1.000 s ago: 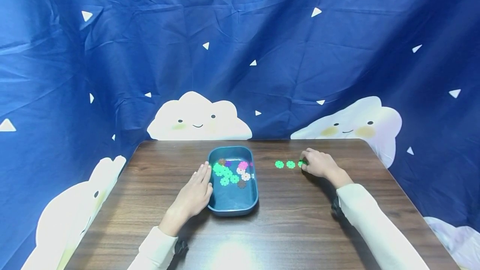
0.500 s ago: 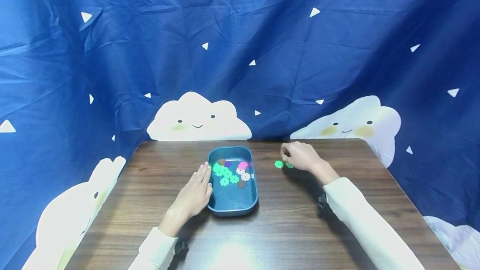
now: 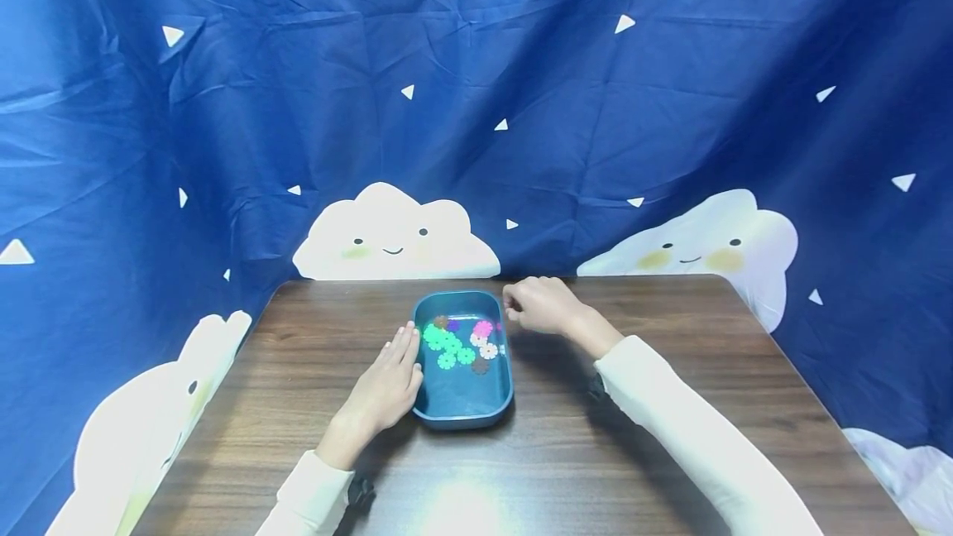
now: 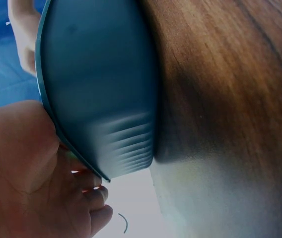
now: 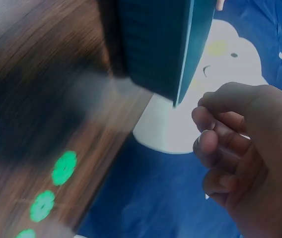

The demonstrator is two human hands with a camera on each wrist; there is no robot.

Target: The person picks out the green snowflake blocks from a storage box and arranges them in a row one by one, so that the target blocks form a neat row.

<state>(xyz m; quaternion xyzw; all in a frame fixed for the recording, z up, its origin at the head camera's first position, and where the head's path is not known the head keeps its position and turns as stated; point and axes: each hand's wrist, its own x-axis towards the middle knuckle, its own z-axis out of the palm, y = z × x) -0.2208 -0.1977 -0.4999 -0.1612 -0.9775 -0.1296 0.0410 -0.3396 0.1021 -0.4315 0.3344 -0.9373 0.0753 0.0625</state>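
Observation:
A blue-green plastic tray [image 3: 463, 400] sits on the wooden table, holding flower-shaped discs. Several green discs [image 3: 451, 343] cluster at its left, with pink [image 3: 483, 327], white [image 3: 488, 351], brown [image 3: 480, 366] and purple ones around them. My left hand [image 3: 381, 383] rests against the tray's left rim, fingers straight. At the far right corner, my right hand [image 3: 549, 306] hovers beside the rim; the right wrist view shows its fingers loosely curled with nothing between them. Three green discs [image 5: 64, 167] lie in a row on the table there; in the head view the right hand and arm hide them.
The brown wooden table [image 3: 581, 453] extends on both sides of the tray. Its far edge meets a blue curtain [image 3: 476, 106] printed with clouds and triangles. Black straps circle both wrists below white sleeves.
My right hand has left the third green disc at the right end of the row and moved left to the tray's rim. The left hand and tray have stayed put.

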